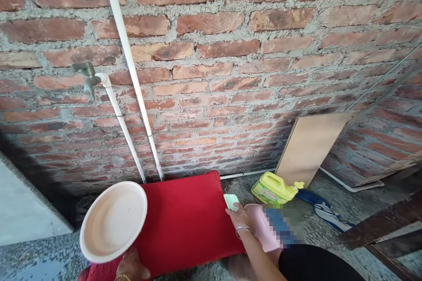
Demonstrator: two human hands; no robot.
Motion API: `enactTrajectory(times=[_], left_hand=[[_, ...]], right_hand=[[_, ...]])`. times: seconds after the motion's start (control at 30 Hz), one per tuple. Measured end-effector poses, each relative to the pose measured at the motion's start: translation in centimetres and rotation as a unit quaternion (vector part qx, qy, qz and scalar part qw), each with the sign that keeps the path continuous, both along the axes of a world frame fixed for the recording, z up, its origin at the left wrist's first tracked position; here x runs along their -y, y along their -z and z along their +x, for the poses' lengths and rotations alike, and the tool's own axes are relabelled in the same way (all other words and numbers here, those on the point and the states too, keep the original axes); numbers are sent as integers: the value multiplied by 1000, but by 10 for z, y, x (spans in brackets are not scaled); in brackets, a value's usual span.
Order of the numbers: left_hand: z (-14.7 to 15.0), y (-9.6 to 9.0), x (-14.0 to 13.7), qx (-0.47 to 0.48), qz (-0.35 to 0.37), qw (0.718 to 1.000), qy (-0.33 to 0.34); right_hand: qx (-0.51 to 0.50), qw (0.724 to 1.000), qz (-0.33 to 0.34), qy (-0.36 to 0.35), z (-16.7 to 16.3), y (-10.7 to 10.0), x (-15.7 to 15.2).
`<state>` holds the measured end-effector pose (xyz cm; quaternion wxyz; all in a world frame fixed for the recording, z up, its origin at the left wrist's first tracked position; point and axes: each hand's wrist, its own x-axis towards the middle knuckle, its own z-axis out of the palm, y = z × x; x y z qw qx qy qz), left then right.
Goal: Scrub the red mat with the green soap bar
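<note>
My right hand (240,218), with a silver bangle at the wrist, grips a small pale green flat object (231,202) with rounded corners. It is over the right edge of a red cloth (184,219), which is spread over a low flat surface. A pink plastic item (263,230) lies just right of that hand, partly behind the forearm. My left hand (132,264) is at the lower edge of the view, close below the rim of a pale pink basin (114,221). Its fingers are mostly hidden, so I cannot tell whether it grips the rim.
A yellow jug (275,189) stands on the floor by a leaning wooden board (313,147). Blue-and-white fabric (329,215) lies right of it. A tap (87,78) and white pipes (127,52) run along the brick wall (204,83). Dark wooden beams (382,219) stand at right.
</note>
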<state>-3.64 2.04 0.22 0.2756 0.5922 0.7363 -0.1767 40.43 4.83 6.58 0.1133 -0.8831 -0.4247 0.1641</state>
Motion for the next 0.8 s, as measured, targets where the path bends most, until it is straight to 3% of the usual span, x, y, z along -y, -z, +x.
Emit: enactTrajectory(times=[0.07, 0.2, 0.33, 0.43, 0.5, 0.6, 0.8], left_hand=[[5, -10, 2, 3, 5, 1000, -8], [11, -27, 4, 9, 3, 1000, -25], [12, -37, 3, 18, 1, 999, -37], [13, -45, 4, 20, 3, 999, -40], [14, -49, 4, 25, -5, 999, -45], [13, -52, 3, 31, -14, 998, -49], [9, -40, 3, 28, -10, 999, -34]], right_hand=[[-21, 999, 7, -26, -29, 0, -6], [-42, 984, 28, -171, -125, 1, -23], [-28, 945, -15, -325, -212, 9, -30], [-29, 917, -33, -396, -243, 19, -31], [-27, 913, -39, -406, -242, 23, -30], [-9, 924, -46, -380, -213, 23, -27], [24, 979, -49, -195, -88, 14, -5]])
